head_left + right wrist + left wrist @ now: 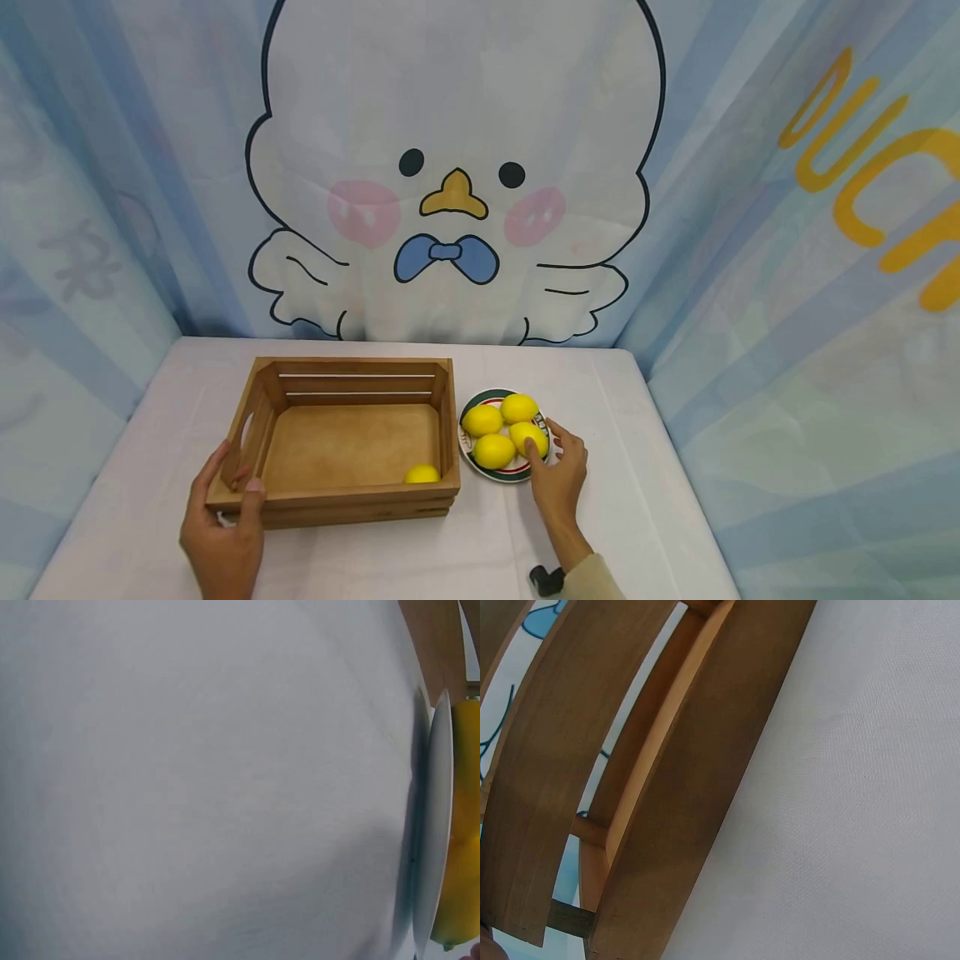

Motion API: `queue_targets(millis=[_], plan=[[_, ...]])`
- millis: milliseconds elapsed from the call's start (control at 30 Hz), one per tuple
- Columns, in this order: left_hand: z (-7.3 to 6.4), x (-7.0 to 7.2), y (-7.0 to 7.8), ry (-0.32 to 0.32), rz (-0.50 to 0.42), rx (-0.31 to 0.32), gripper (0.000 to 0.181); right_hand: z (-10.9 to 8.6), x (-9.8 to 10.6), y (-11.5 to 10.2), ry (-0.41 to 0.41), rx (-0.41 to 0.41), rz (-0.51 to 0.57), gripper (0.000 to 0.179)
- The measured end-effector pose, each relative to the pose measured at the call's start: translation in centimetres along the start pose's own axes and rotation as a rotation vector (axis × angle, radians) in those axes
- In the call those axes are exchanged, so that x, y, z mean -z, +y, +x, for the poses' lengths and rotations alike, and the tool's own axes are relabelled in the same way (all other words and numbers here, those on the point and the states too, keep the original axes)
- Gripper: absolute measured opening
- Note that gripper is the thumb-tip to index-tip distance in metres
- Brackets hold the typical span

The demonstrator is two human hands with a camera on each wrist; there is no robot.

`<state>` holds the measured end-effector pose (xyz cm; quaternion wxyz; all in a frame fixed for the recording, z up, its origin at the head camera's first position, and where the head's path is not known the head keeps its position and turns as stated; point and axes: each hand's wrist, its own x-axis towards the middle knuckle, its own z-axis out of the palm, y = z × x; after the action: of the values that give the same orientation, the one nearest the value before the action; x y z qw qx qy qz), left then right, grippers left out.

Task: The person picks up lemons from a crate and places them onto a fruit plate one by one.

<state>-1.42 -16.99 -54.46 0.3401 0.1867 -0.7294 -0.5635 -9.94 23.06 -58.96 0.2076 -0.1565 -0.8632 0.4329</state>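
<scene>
A slatted wooden crate (352,504) stands on the table with one yellow lemon (422,474) inside, at its front right corner. My left hand (225,525) grips the crate's front left corner, thumb over the front edge and fingers along the left end. To the right of the crate, a round plate (504,477) with a dark green rim carries several lemons (483,420). At the plate's right side my right hand (561,477) pinches the nearest right lemon (525,433) between thumb and fingers. In the right wrist view, lemons (461,892) show above the white plate edge (435,825).
A white cloth (600,400) covers the table. Close to the right wrist lies a small black object (547,581). Curtains hang around the table, the back one (457,100) printed with a cartoon bird.
</scene>
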Motion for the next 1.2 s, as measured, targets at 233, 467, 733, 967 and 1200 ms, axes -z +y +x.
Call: queue_targets(millis=[233,467,733,967,1200], plan=[[-0.1,-0.1,0.1,0.006,0.009,0.014,0.06,0.6,0.6,-1.8,0.075,0.087,0.054,0.04],[-0.1,-0.1,0.1,0.004,-0.007,-0.007,0.062,1.2,0.6,-3.2,0.08,0.133,0.1,0.034],[-0.1,-0.1,0.1,0.01,-0.01,-0.007,0.06,1.3,1.1,-6.0,0.026,0.12,0.198,0.032],[0.0,-0.2,0.2,0.01,-0.003,-0.01,0.061,1.6,1.4,-7.4,-0.018,0.098,0.254,0.029],[-0.1,-0.2,0.3,0.011,0.013,-0.014,0.06,1.5,1.6,-9.0,-0.112,0.142,0.307,0.032]])
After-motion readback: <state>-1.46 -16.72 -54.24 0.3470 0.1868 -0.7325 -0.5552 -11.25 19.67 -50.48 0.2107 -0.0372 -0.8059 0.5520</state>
